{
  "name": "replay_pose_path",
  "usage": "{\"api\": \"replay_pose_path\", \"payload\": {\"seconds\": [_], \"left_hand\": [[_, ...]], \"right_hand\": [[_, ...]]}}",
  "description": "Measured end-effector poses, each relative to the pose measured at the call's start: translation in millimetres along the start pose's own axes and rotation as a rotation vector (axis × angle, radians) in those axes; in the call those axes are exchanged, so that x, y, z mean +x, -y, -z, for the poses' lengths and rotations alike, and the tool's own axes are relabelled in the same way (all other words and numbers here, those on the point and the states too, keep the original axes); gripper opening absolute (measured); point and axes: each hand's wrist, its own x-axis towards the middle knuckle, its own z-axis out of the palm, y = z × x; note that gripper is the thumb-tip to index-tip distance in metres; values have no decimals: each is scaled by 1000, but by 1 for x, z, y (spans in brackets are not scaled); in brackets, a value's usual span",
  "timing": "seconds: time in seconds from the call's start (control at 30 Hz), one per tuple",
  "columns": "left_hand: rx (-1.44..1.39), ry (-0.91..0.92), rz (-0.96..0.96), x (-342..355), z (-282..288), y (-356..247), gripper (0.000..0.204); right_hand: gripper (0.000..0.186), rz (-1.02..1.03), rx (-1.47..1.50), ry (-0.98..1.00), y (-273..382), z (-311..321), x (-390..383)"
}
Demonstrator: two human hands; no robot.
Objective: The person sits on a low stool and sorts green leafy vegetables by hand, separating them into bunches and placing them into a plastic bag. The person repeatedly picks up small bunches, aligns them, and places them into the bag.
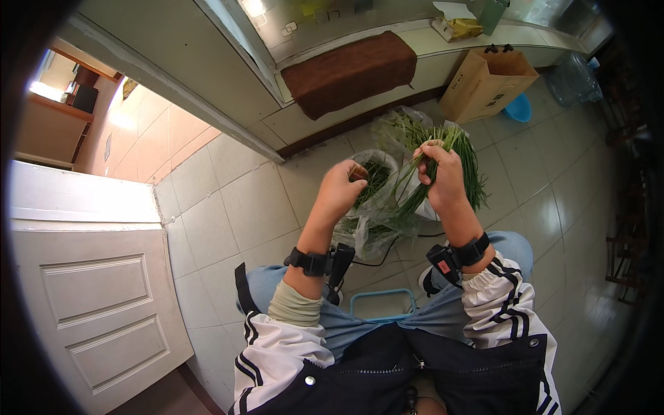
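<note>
Head view shows a paper bag (477, 93) standing on the tiled floor (536, 176). Nearer than this bag, the right hand (446, 176) has its fingers closed around a bunch of green stalks (473, 169). Farther to the left of the paper bag, the left hand (340, 188) is at a clear plastic bag (364, 242) containing greens; its fingers are bent, but one cannot tell whether they hold something. A blue basin (518, 108) is just right of the paper bag.
</note>
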Motion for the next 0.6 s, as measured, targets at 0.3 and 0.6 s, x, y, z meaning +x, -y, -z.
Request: {"api": "replay_pose_path", "payload": {"seconds": [0.3,0.6], "left_hand": [[92,146,-13,-5,-9,0,16],[-26,116,67,1,-24,4,13]], "right_hand": [[7,10,48,-46,1,2,3],[8,52,104,-62,7,9,4]]}}
